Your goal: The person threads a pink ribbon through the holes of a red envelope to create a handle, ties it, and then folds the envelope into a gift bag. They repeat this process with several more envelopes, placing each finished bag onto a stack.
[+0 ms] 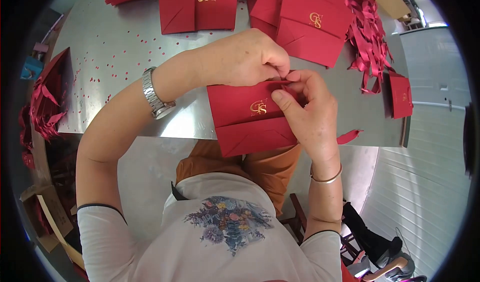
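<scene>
A red paper gift bag point(245, 119) with a gold letter emblem lies partly over the table's near edge, folded flat at its base, its opening turned away from me. My right hand point(315, 107) grips the bag's top right corner, thumb on the front panel and fingers at the rim. Over the bag's top edge, my left hand point(245, 57) is closed, its fingertips curled together close to the right fingertips. What the left fingers pinch is hidden. A short red ribbon end point(350, 137) sticks out right of my right wrist.
More red bags point(315, 22) lie at the far side, beside another flat bag point(199, 7). A heap of red ribbons point(365, 27) runs along the right. Another bag stack point(48, 97) stands at the left edge. Red paper dots point(120, 62) are scattered over the metal table point(190, 112).
</scene>
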Demonstrator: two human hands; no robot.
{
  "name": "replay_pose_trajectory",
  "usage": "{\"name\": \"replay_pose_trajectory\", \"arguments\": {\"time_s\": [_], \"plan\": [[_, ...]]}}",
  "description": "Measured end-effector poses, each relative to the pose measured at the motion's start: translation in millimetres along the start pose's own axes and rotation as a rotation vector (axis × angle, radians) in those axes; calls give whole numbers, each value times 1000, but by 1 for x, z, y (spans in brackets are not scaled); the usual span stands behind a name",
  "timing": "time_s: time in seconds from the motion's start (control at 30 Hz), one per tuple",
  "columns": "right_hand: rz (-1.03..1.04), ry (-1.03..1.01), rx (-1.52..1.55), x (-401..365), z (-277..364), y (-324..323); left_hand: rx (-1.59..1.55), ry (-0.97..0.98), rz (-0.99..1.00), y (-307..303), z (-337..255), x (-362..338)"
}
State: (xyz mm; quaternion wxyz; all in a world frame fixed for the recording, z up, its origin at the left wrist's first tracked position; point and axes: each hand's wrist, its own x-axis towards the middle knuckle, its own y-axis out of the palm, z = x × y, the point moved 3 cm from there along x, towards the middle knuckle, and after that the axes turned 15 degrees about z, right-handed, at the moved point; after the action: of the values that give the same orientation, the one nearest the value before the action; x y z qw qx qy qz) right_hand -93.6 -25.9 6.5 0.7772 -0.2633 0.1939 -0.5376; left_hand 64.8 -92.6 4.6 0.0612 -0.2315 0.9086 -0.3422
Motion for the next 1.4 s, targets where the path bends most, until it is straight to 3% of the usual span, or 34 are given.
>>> {"name": "replay_pose_trajectory", "arguments": {"time_s": [0.1, 0.17, 0.23, 0.27, 0.4, 0.47, 0.57, 0.6, 0.73, 0.8, 0.9, 0.93, 1.13, 1.3, 1.4], "plan": [[57, 28, -42, 0, -1, 0, 129, 68, -79, 4, 5, -4], [35, 21, -126, -2, -5, 1, 435, 81, -261, -2, 8, -9], [42, 28, -120, -5, -13, 3, 185, -142, -316, -16, 21, -18], [46, 38, -111, -7, -16, 3, 257, -199, -335, -21, 22, -24], [48, 56, -70, -6, -19, 7, 286, -314, -446, -12, 31, -37], [41, 43, -77, -6, -20, 8, 133, -376, -570, -5, 30, -45], [18, 50, -107, -7, -22, 8, 191, -316, -527, 7, 6, -60], [15, 50, -102, -7, -23, 8, 123, -419, -285, 10, -8, -63], [-5, 68, -86, -7, -24, 8, -123, -413, -236, 27, -17, -67], [-17, 76, -82, -8, -21, 8, -367, -562, -195, 29, -11, -66], [15, 46, -94, -12, -22, 3, -309, -489, -202, 33, 0, -62], [-7, 71, -101, -20, -23, -4, -424, -561, -245, 31, 1, -62], [220, 230, 289, -72, -41, -49, -561, -589, -314, 22, 25, -63], [150, 238, 614, -119, -69, -60, -558, -652, -368, 21, 24, -63], [118, -81, 876, -134, -77, -62, -584, -653, -369, 21, 27, -64]]}}
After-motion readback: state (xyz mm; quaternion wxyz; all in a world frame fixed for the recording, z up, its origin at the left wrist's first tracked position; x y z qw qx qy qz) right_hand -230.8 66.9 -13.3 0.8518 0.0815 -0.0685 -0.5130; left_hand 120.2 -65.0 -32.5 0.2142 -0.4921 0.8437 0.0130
